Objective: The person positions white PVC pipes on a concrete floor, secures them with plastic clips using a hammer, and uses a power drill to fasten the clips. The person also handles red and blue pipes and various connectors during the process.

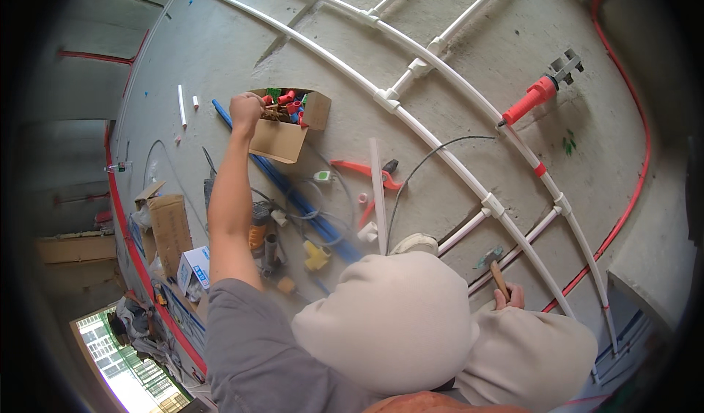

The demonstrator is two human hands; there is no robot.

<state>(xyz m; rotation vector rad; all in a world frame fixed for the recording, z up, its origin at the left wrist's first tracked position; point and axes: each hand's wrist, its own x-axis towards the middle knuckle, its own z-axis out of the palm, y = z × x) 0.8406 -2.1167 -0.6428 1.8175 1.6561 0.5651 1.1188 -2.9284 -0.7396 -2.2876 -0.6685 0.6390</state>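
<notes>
My left hand point(246, 109) is closed at the upper left corner of an open cardboard box point(279, 140) full of red, blue and green plastic fittings point(287, 99); I cannot make out what its fingers hold. My right hand point(511, 296) grips the wooden handle of a hammer point(497, 268), low on the right beside my bent leg point(528, 354). Blue pipes point(304, 215) lie below the box, near a red pipe cutter point(367, 171) and a short white pipe point(378, 193).
Long white jointed pipes point(447, 164) run across the concrete floor point(345, 76). A red welding tool point(529, 99) rests at upper right. A red conduit point(634, 178) curves along the right. Cardboard boxes point(167, 230), cables, loose fittings point(317, 253) and a drill-like tool point(258, 233) lie at left.
</notes>
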